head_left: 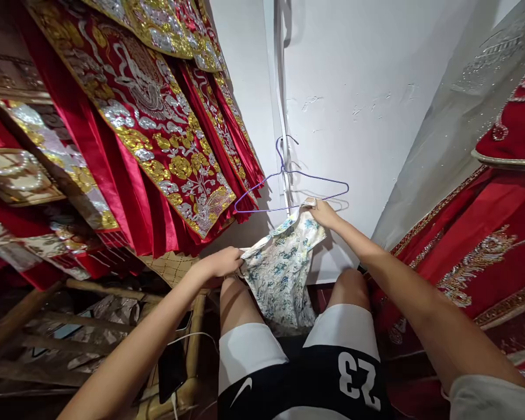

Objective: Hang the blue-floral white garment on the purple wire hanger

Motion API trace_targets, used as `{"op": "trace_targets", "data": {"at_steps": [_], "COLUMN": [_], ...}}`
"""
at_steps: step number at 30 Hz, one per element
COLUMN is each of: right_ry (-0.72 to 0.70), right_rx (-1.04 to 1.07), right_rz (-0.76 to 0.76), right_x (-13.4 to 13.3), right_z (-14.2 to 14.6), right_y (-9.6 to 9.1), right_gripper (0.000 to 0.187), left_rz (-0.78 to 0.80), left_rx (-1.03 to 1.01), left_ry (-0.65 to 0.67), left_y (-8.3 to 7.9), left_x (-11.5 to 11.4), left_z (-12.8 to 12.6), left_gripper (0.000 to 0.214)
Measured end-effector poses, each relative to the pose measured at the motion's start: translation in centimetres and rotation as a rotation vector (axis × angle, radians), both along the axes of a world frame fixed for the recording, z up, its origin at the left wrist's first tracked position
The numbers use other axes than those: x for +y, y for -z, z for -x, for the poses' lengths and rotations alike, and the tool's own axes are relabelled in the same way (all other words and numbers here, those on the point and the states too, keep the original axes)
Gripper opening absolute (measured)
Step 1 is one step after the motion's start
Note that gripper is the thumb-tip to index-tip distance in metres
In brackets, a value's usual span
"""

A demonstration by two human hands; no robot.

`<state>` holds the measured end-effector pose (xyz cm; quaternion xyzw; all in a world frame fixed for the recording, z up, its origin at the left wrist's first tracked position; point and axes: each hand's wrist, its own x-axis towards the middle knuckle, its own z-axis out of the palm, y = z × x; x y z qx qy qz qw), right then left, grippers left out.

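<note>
A small white garment with a blue-green flower print [282, 268] hangs between my two hands, above my knees. My left hand [222, 262] is closed on its left shoulder edge. My right hand [322, 212] is closed on its right shoulder and also touches the lower wire of a purple wire hanger [289, 186]. The hanger hangs by its hook from a cable on the white wall, tilted down to the left. The garment's lower part drapes between my legs.
Red robes with gold and silver embroidery [157, 122] hang close on the left. More red embroidered cloth [485, 245] lies on the right. A bamboo chair frame [195, 350] stands at lower left. The white wall [354, 87] is straight ahead.
</note>
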<state>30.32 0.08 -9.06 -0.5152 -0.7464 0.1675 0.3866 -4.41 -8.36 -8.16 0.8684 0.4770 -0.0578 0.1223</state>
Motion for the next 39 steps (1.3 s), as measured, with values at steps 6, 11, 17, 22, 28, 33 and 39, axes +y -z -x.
{"op": "trace_targets", "data": {"at_steps": [6,11,17,22,28,33,39], "right_ry": [-0.038,-0.152,-0.089,0.332,0.398,0.276,0.34], "right_rx": [0.074,0.154,0.211,0.32,0.25,0.162,0.216], "right_rz": [0.019,0.067,-0.096,-0.276,-0.342,-0.207,-0.269], "right_x": [-3.5,-5.8,-6.5,-4.8,-6.2,-7.6,-7.3], "right_z": [-3.6,-2.7,-2.7,-5.9,-6.9,-7.3,-8.9], "right_y": [-0.9,-1.7,-1.9,-3.6,-5.1,-4.8,-4.5], "right_gripper": [0.017,0.02,0.05,0.061,0.067,0.027,0.052], "left_rz": [-0.389,-0.456,-0.21,-0.155,-0.193,-0.277,-0.301], "left_rx": [-0.24,-0.693,-0.962,-1.079,-1.108,-1.01,-0.995], "left_ry": [0.04,-0.006,-0.159,-0.291,-0.328,-0.343,-0.321], "left_y": [-0.9,-4.1,-6.3,-6.7,-6.6,-6.7,-6.1], "left_x": [3.6,4.0,5.3,5.6,6.2,6.2,6.0], "left_z": [0.9,-1.6,-3.7,-3.5,-4.0,-3.9,-4.0], "left_gripper": [0.04,0.049,0.043,0.028,0.013,0.017,0.017]}}
